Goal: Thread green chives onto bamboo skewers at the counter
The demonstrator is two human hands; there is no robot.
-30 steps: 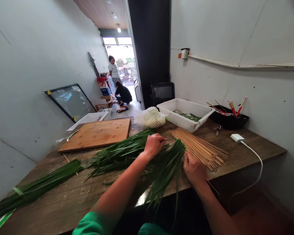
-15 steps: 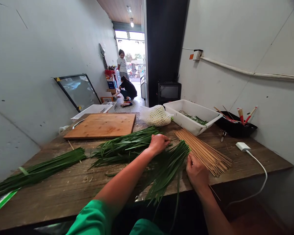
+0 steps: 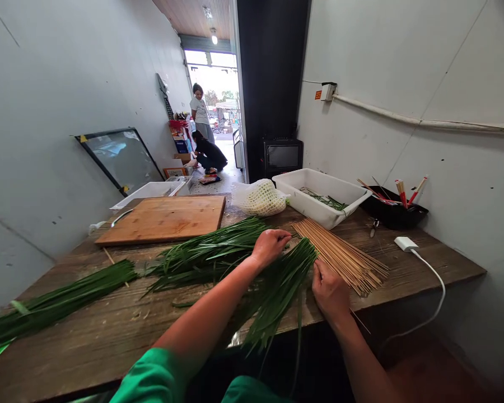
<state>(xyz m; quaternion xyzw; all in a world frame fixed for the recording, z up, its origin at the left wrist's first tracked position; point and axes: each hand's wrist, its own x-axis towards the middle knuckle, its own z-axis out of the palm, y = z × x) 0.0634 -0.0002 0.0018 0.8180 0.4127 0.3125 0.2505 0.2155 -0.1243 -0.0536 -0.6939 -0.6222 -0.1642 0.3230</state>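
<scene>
My left hand (image 3: 270,246) rests curled on the cut ends of a bundle of long green leaves (image 3: 277,285), fingers closed over them. My right hand (image 3: 330,289) lies at the right edge of that same bundle, fingers bent down onto the leaves, right beside a fan of thin bamboo skewers (image 3: 342,257). The leaf tips hang over the front edge of the wooden table (image 3: 109,330). A second pile of green leaves (image 3: 205,254) lies just left of my left hand.
A wooden cutting board (image 3: 162,218) sits at the back left, a netted bag (image 3: 258,198) and a white tub (image 3: 321,196) behind the skewers, a black tray of sticks (image 3: 392,210) and a white charger with cable (image 3: 405,243) at right. Another leaf bundle (image 3: 54,302) lies far left. Two people are in the distant doorway.
Both hands stay on the leaf bundle with only slight shifts; the view itself has swung a little.
</scene>
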